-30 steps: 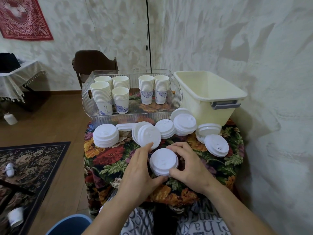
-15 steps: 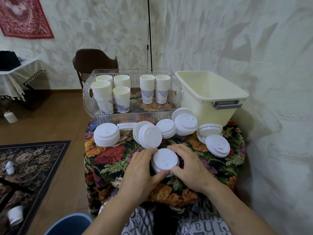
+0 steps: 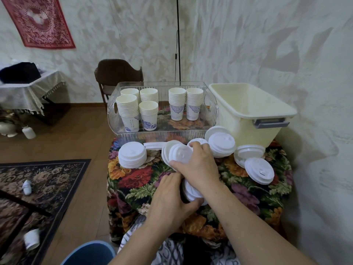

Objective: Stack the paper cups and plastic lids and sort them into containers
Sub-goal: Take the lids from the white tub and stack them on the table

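Six cup stacks (image 3: 149,115) are sitting in clear bin (image 3: 211,119); cream tub (image 3: 246,121) holding nothing visible. Left hand (image 3: 172,199) fingers curling round lid stack (image 3: 191,190) on table (image 3: 137,180); right hand (image 3: 198,165) fingers gripping tilted lids (image 3: 177,153).

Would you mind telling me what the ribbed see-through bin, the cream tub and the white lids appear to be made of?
The ribbed see-through bin looks like clear hard plastic: the cups and cloth show through its glossy walls. The cream tub seems opaque moulded plastic with a smooth, dull sheen and a grey handle. The white round lids look like thin formed plastic, matte, with embossed tops.
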